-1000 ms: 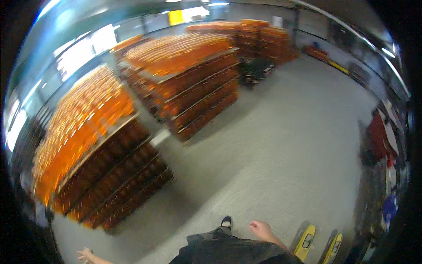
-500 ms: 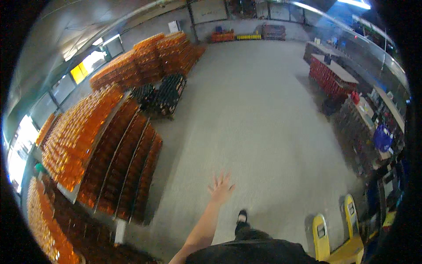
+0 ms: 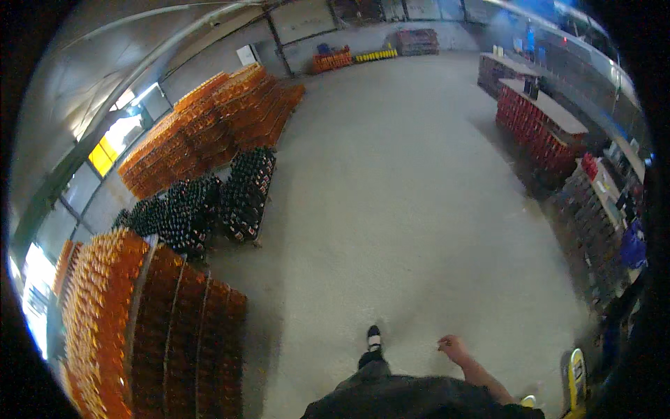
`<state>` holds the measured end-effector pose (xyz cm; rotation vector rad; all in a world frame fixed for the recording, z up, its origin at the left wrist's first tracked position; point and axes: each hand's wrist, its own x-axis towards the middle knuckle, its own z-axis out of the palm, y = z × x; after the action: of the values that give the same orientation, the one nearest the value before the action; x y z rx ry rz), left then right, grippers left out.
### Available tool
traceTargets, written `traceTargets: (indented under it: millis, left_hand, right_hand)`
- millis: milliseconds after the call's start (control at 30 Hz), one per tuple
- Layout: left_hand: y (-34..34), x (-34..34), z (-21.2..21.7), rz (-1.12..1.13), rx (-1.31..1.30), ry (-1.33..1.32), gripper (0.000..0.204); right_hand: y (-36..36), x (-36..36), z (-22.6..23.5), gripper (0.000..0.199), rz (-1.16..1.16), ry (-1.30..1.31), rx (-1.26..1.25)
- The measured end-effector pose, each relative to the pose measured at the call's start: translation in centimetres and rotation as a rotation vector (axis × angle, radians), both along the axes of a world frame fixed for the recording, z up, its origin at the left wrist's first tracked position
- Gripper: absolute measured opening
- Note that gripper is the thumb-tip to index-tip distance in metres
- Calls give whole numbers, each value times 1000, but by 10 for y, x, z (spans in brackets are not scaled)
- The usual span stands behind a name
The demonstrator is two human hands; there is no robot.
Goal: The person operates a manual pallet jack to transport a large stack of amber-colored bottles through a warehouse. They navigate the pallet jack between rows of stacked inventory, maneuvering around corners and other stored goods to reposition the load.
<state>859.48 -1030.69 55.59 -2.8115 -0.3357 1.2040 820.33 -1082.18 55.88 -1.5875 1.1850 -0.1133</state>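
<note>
Orange bottle pallets [image 3: 139, 335] left; dark bottle stack [image 3: 244, 192] behind; red crates [image 3: 537, 129] right.

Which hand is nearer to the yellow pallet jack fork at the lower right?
Right. The right hand hangs empty, left of the yellow pallet jack fork, apart from it. The left hand is not in view.

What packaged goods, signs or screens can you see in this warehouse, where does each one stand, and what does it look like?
Tall orange shrink-wrapped bottle pallets: lower left, stacked in tiers.
Dark bottle pallets: left of centre, low blocks.
Further orange crate stacks: along the left wall, long row.
Red crate stacks: right side, topped by flat boards.
White rectangular wall box: back wall, upper left.
Right hand: empty, loosely curled, above the grey floor.
</note>
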Motion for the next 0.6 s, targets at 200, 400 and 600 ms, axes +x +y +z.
traceTargets:
  millis: [200, 400, 600]
  left_hand:
    - [-283, 202, -2, -278, -182, -112, 48]
    - [-714, 388, 72, -634, -686, -458, 41]
    - [-978, 445, 94, -622, -851, -360, 49]
  right_hand:
    - [-126, 29, -87, 28, 315, 461, 13]
    - [-311, 136, -18, 26, -124, 294, 147]
    - [-522, 204, -101, 20, 87, 490, 104]
